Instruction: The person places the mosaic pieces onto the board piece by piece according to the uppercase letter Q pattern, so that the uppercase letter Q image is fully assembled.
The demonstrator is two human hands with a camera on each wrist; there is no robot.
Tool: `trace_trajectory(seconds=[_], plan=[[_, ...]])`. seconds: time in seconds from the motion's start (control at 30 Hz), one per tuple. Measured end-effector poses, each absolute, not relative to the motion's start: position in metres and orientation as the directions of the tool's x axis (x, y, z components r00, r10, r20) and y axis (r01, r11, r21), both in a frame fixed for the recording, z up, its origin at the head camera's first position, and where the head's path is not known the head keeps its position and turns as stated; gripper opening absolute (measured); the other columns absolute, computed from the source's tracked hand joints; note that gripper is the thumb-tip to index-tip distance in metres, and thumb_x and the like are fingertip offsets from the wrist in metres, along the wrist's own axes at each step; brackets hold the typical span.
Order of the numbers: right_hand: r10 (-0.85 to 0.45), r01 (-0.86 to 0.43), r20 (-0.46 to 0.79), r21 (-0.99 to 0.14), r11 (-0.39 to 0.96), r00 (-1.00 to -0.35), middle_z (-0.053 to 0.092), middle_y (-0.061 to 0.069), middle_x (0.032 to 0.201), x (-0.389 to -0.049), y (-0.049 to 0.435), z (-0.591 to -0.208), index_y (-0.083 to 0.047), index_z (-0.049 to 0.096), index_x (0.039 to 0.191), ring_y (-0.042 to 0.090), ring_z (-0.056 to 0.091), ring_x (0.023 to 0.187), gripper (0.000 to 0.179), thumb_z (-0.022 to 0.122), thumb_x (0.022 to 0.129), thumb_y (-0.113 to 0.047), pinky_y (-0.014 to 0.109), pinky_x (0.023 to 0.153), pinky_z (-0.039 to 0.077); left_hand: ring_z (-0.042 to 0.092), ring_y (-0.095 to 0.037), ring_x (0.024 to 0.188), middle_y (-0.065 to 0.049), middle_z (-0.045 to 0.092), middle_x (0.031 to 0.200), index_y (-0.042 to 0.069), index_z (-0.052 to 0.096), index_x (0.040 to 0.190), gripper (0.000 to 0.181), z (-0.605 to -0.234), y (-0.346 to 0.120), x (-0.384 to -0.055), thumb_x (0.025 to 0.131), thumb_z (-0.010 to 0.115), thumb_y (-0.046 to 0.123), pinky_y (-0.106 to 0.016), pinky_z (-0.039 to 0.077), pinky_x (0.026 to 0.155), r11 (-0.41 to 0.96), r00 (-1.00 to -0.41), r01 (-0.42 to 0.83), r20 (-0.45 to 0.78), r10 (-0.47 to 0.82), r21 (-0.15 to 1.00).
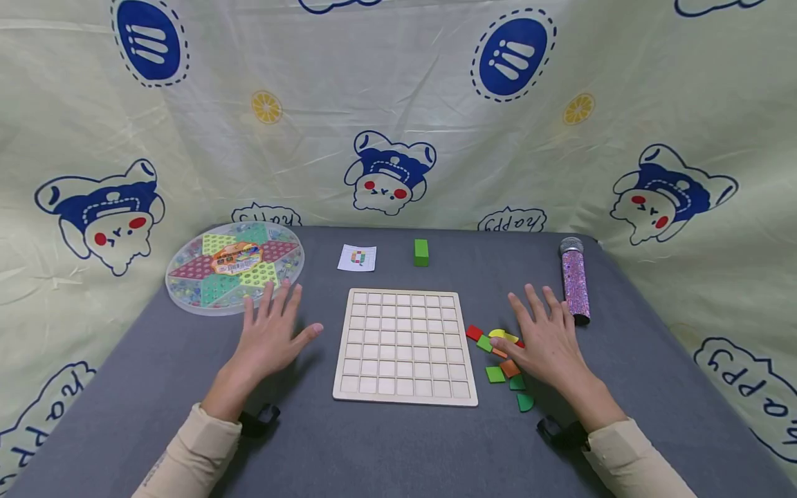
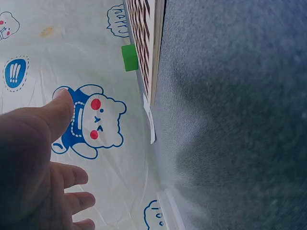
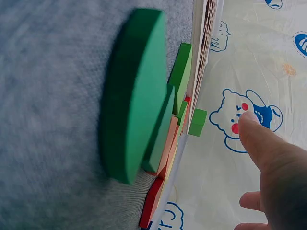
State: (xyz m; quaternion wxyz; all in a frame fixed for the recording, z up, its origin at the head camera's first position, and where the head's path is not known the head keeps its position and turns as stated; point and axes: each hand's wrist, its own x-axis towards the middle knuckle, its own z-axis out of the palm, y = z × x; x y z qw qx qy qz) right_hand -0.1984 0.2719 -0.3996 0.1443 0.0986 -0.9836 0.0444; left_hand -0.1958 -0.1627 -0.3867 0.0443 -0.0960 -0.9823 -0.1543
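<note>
My left hand (image 1: pixel 269 340) hovers over the table left of the wooden grid board (image 1: pixel 405 346), fingers spread and holding nothing. Its fingertips overlap the near edge of the round Chinese checkers set (image 1: pixel 212 294) in the head view. On the other side, my right hand (image 1: pixel 548 346) is held above a scatter of coloured wooden pieces, also with fingers spread and nothing held. Among the pieces are a light green square (image 1: pixel 495 374), an orange piece (image 1: pixel 509 368), a red one (image 1: pixel 474 333) and a dark green quarter-round (image 3: pixel 134 96). The hand hides part of the pile.
Behind the board lie a small white card (image 1: pixel 357 258) with a coloured pattern and an upright-looking green block (image 1: pixel 421 253). A glittery pink microphone (image 1: pixel 575 283) lies at the far right. A patterned curtain (image 1: pixel 398 104) hangs behind the grey table (image 1: pixel 398 449).
</note>
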Motion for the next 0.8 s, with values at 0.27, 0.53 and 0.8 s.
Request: trace_trajectory(seconds=[0.27,0.53,0.8], plan=[[-0.168,-0.192,0.260,-0.072,0.979,-0.951,0.024,0.026,0.152,-0.199,0.273,-0.400,-0.006,0.035,0.145,0.048,0.011,0.141,0.088,0.068,0.079,-0.053,0.070,0.107,0.012,-0.002,-0.042,0.146,-0.020,0.011,0.158,0.004,0.020,0.151,0.081,-0.391,-0.160,-0.195,0.093,0.050,0.051,-0.066,-0.002,0.112,0.931,-0.976,0.213,0.105,0.190,0.296],[-0.166,-0.187,0.223,-0.074,0.980,-0.961,0.029,0.025,0.149,-0.199,0.273,-0.401,-0.005,0.040,0.142,0.050,0.017,0.137,0.082,0.067,0.081,-0.052,0.070,0.106,0.014,-0.001,-0.041,0.146,-0.019,0.011,0.158,0.005,0.021,0.151,0.081,-0.396,-0.153,-0.193,0.092,0.052,0.051,-0.064,0.002,0.114,0.924,-0.977,0.212,0.054,0.206,0.318],[-0.151,-0.169,0.183,-0.089,0.982,-0.972,0.039,0.024,0.141,-0.200,0.272,-0.402,-0.004,0.053,0.131,0.050,0.020,0.135,0.064,0.066,0.084,-0.045,0.070,0.103,0.016,0.003,-0.041,0.146,-0.019,0.014,0.158,0.005,0.024,0.150,0.080,-0.401,-0.148,-0.190,0.091,0.054,0.050,-0.063,0.008,0.114,0.923,-0.972,0.233,0.047,0.229,0.307]])
